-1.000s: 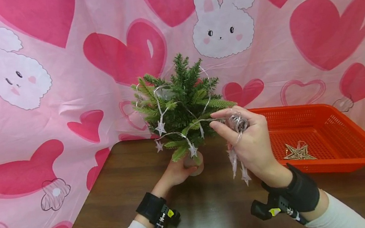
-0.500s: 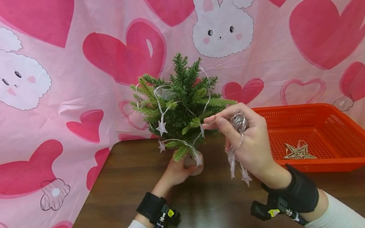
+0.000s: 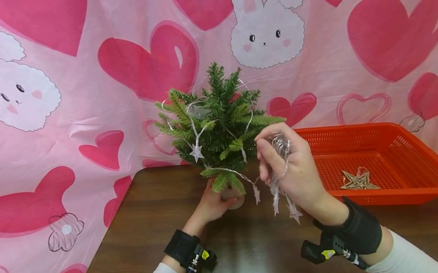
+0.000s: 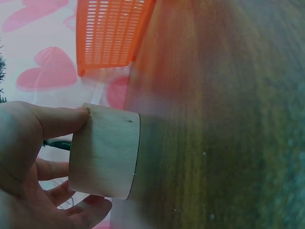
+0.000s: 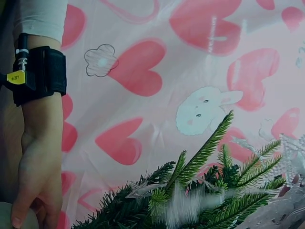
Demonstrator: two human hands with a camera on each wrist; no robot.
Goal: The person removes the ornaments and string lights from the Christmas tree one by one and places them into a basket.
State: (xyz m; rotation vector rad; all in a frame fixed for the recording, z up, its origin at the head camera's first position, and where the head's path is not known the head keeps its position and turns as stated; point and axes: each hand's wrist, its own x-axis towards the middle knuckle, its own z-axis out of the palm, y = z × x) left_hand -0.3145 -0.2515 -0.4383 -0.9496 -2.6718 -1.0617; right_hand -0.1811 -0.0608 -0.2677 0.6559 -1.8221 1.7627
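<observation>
A small artificial Christmas tree [image 3: 221, 122] stands on the table, a clear wire of star string lights [image 3: 196, 152] looped over its branches. My left hand [image 3: 210, 206] grips its round wooden base [image 4: 105, 150], thumb on one side and fingers on the other in the left wrist view. To the right of the tree, my right hand [image 3: 295, 163] holds the bundled rest of the string lights, its thumb and forefinger close together. Several star bulbs dangle below that hand. In the right wrist view the tree branches [image 5: 209, 191] appear beside a blurred part of the lights.
An orange perforated basket [image 3: 409, 196] sits on the table at the right, with a gold star ornament [image 3: 358, 181] in it. Behind the brown wooden table [image 3: 134, 249] hangs a pink cloth [image 3: 86, 103] printed with hearts and rabbits.
The right hand reached left to the wire near the tree's lower right, then drew back right. The lower strand now hangs lower, its star bulb shifted right. The left hand stays on the base.
</observation>
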